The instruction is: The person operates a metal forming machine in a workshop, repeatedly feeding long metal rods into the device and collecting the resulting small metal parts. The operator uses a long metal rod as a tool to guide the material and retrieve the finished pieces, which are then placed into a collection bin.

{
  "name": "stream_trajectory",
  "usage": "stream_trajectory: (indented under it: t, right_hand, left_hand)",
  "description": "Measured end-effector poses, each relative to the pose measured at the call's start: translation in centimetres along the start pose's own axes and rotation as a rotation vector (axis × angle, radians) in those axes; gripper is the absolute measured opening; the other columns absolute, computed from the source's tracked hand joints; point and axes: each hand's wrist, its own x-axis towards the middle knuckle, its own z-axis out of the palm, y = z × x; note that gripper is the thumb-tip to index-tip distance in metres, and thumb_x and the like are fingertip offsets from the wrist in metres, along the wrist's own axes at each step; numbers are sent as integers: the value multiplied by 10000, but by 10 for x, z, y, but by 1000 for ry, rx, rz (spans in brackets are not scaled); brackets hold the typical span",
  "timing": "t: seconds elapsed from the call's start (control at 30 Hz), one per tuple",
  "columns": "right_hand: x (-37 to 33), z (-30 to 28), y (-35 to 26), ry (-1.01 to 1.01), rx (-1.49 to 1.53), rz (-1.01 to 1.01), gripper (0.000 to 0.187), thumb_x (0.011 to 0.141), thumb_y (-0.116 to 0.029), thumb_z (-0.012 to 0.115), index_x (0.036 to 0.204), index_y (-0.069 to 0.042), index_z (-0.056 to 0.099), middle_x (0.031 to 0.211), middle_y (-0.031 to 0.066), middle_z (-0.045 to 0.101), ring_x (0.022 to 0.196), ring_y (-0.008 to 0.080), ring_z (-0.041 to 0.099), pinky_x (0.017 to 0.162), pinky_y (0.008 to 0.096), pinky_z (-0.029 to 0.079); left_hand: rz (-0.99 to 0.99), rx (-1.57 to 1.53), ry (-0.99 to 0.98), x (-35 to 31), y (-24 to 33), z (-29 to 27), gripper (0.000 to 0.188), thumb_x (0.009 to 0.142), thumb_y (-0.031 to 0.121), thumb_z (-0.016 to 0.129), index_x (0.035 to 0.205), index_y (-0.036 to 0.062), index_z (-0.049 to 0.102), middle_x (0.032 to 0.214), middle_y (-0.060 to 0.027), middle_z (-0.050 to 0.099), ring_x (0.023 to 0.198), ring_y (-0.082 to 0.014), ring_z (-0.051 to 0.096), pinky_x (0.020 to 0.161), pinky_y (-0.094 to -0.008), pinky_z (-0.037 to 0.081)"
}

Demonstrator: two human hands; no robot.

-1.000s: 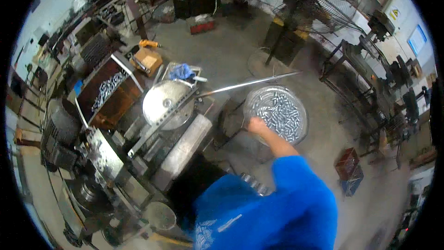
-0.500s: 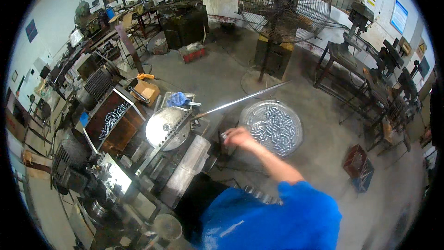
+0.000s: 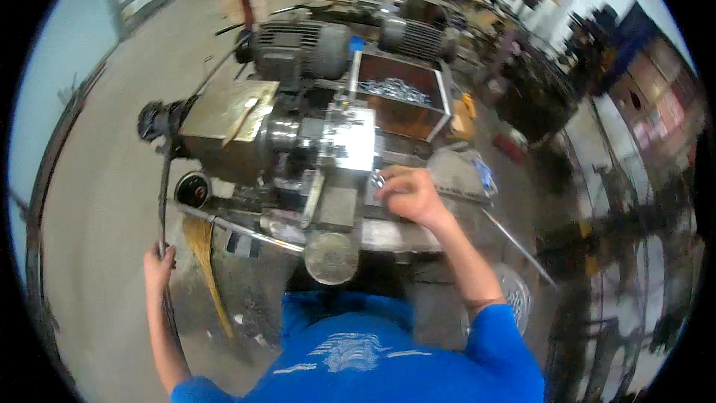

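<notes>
My left hand [image 3: 159, 261] is closed round a long dark lever [image 3: 164, 198] that hangs from the left end of a machine. My right hand [image 3: 406, 190] pinches a small shiny metal cylinder [image 3: 378, 180], just right of the machine's bright metal block [image 3: 352, 138]. The machine's round spindle [image 3: 285, 134] lies left of that block. A silver handle bar [image 3: 253, 233] crosses the near side of the machine, ending by a round metal disc [image 3: 332, 257] close to my body.
Beyond the block stands a rusty box [image 3: 406, 116] holding many small metal pieces. A long rod [image 3: 518, 246] sticks out at right, above a round basket [image 3: 514, 298] of pieces. A broom [image 3: 205, 261] leans at left. Electric motors [image 3: 298, 48] stand behind the machine.
The view has swung left toward the machine. My right hand has gone from beside the basket to the metal block, carrying the small cylinder. My left hand has come into view on the lever.
</notes>
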Motion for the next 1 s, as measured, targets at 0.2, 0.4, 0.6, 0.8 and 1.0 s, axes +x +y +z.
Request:
stream_trajectory:
  t: [0.2,0.4,0.6,0.8,1.0]
  right_hand:
    - [143,68,4,-125,-494,-384,251,495,-171,599,693,-23,647,792,173,594,819,321,540,723,368,463]
    - [190,102,34,-351,-755,-38,224,521,-157,595,671,6,627,762,211,604,811,340,584,757,369,476]
    - [190,102,35,-329,-633,-61,185,527,-129,573,622,26,606,724,238,589,774,360,587,727,384,486]
    - [192,101,40,-339,-675,-82,184,537,-134,585,644,10,623,693,237,587,751,350,593,728,371,485]
    - [195,101,54,-374,-494,-13,215,538,-141,597,711,-30,661,744,217,602,749,355,595,715,365,485]
  left_hand:
    - [-116,506,5,-43,16,-24,484,693,191,649,1078,-51,483,779,-261,569,777,-400,570,656,-412,449]
    - [-150,472,82,-66,-4,-19,382,711,208,636,978,-37,514,673,-178,542,617,-315,543,592,-375,437]
    - [-139,456,104,-59,-10,-19,367,707,201,634,947,-54,523,672,-194,541,634,-308,557,602,-380,438]
    - [-162,530,126,-63,0,-14,342,697,174,638,939,-43,529,692,-241,554,692,-398,553,614,-430,433]
    - [-153,525,178,-72,-4,-13,400,683,199,649,976,-42,524,710,-248,556,712,-396,553,633,-444,433]
